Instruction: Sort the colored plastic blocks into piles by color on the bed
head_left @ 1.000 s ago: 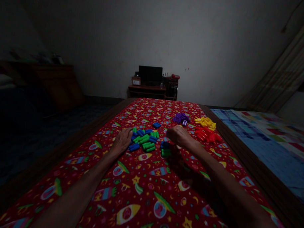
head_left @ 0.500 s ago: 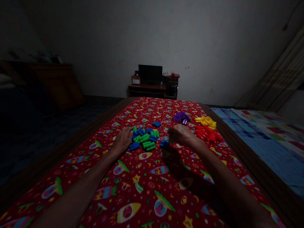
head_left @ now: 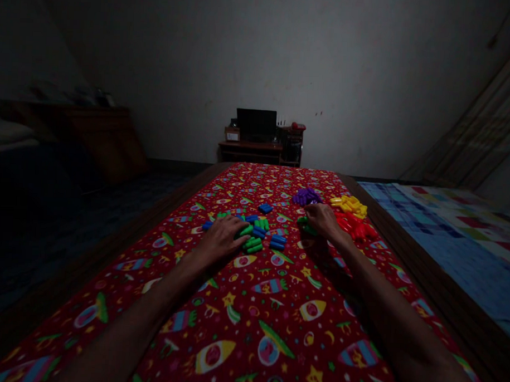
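Observation:
My left hand (head_left: 223,235) is over a mixed pile of green and blue plastic toy blocks, its thumb and fingers closed about a green block (head_left: 246,230). Each block looks like short tubes joined side by side. My right hand (head_left: 322,218) is lowered toward the cloth with bent fingers, around another green block (head_left: 306,224) that it partly hides. Between the hands lies a blue block (head_left: 278,242); a second blue block (head_left: 265,208) sits beyond the pile. Purple blocks (head_left: 307,196) are heaped just past my right hand.
Yellow blocks (head_left: 350,206) and red blocks (head_left: 356,226) lie in heaps at the right of the red patterned cloth (head_left: 234,302). Past the table's far end stands a desk (head_left: 250,149) with a black monitor (head_left: 256,124). A blue checked sheet (head_left: 420,241) spreads out at right.
My right hand has moved right and slightly away, with a green block, toward the purple heap. My left hand has shifted right from the pile's edge over its blocks and closed on a green one.

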`<state>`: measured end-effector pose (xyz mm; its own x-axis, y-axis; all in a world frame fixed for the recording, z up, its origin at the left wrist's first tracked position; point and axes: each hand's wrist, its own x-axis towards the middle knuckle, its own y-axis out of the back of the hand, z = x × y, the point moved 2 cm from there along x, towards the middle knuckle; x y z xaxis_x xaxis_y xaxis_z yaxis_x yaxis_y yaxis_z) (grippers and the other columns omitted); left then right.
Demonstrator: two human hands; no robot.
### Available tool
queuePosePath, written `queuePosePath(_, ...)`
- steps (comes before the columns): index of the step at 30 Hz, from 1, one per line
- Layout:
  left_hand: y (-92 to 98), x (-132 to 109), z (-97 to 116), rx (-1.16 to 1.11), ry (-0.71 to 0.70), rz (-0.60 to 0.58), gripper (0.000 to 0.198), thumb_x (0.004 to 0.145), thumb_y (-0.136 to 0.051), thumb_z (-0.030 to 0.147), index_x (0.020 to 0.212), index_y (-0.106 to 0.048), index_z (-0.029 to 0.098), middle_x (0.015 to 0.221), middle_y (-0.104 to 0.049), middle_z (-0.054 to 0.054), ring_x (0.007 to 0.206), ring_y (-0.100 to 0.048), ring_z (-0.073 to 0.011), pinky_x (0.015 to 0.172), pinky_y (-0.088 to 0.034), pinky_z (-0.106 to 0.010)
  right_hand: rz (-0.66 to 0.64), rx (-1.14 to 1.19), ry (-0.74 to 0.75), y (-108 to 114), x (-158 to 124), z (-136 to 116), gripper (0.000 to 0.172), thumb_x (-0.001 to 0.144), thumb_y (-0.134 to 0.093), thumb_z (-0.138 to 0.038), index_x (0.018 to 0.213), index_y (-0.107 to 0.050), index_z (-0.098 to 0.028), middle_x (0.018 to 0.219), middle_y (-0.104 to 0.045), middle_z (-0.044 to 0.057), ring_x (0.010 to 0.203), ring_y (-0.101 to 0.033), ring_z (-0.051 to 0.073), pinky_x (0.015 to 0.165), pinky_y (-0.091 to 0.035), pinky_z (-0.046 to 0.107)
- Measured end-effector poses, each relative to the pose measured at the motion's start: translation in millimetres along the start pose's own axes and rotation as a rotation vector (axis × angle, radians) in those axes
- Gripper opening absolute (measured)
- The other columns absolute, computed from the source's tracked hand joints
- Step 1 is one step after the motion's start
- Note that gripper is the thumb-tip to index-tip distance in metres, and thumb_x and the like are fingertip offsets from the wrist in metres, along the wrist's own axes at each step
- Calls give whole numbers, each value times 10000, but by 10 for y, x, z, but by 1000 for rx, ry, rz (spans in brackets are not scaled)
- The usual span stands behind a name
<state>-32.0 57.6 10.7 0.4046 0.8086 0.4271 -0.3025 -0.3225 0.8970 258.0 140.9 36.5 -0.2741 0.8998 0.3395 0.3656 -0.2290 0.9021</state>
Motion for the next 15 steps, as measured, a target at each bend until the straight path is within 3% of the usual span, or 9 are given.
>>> queuePosePath(4,-31,-14,134,-2,53,-11,254,903,-480,339,1017,-652,191,974,-660,-89,920,-590,-241,833,-464,-390,-14,135,186,23,-66,-310,282,863,-460,-187,882,-733,-118,735,-702,82,663,-608,158,609,-371,220)
queuePosePath(10,-51,32,257,-218,102,67,270,905,-466,371,963,-665,197,942,-698,-54,873,-634,-217,800,-500,-343,-110,337,640,-146,-342,-924,329,871,-519,-185,1182,-628,-179,1044,-702,100,866,-633,178,706,-413,233)
queuePosePath(12,-61,40,266,-246,137,85,275,906,-472,396,950,-662,201,924,-702,-42,845,-645,-207,779,-509,-326,-157,284,640,-179,-362,-975,289,877,-503,-157,1120,-657,-183,932,-720,82,777,-638,168,647,-393,222)
queuePosePath(15,-52,19,246,-182,161,104,294,895,-509,445,976,-644,196,954,-696,-57,863,-648,-214,782,-511,-329,-108,222,480,-143,-278,-836,246,909,-477,-183,1016,-698,-171,851,-725,77,716,-642,163,622,-379,217)
